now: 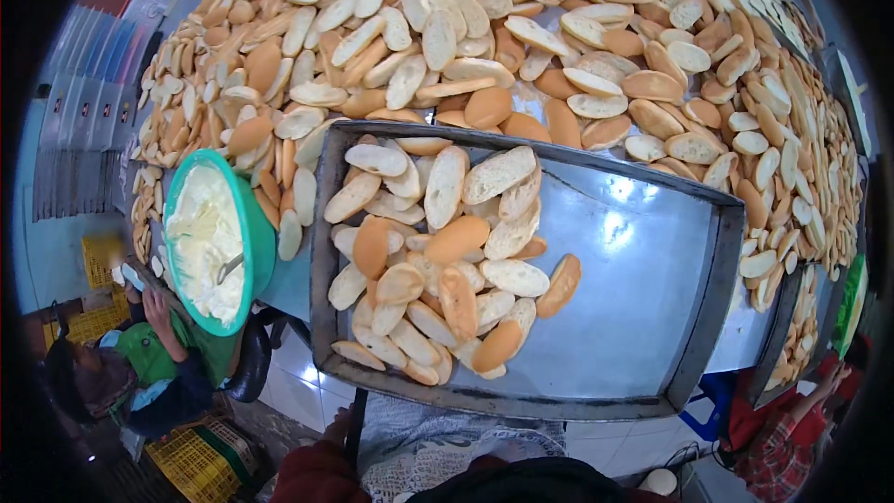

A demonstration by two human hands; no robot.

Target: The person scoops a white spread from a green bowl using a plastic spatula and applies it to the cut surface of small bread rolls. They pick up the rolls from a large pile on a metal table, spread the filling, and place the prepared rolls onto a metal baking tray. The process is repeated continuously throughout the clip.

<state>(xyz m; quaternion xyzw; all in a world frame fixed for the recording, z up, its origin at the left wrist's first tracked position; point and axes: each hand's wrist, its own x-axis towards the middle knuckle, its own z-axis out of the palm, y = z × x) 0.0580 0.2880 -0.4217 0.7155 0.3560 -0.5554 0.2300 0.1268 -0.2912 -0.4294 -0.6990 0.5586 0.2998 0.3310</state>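
Nearest: a black garment (526, 482) at the lower edge, with a dark red sleeve (317, 477) to its left.

Left hand (336, 427): partly visible, dim, just beside the near left corner of the tray; cannot tell whether it grasps or is released. Right hand: out of view, state unknown.

Tray: one, shallow, rectangular, grey metal (616, 309), with raised worn rim; it lies at the near side of the heap, slightly skewed, its near edge above a white printed woven sack (419, 442).

Contents: oval golden-brown bread slices with pale cut faces (458, 303), loosely piled in the left half, some overlapping, faces mixed up and down; right half bare.

Beyond: large heap of like oval bread pieces (440, 37), spread across the work surface.

Left: round turquoise plastic bowl (262, 240) of thick off-white cream (205, 247), a metal utensil (230, 267) standing in it; beside it, a co-worker's hand (160, 319).

Step, as judged: slices gathered in the tray, not yet laid out in order. A next move would seem to call for a light pick of single slices, turned alike, onto the bare half.
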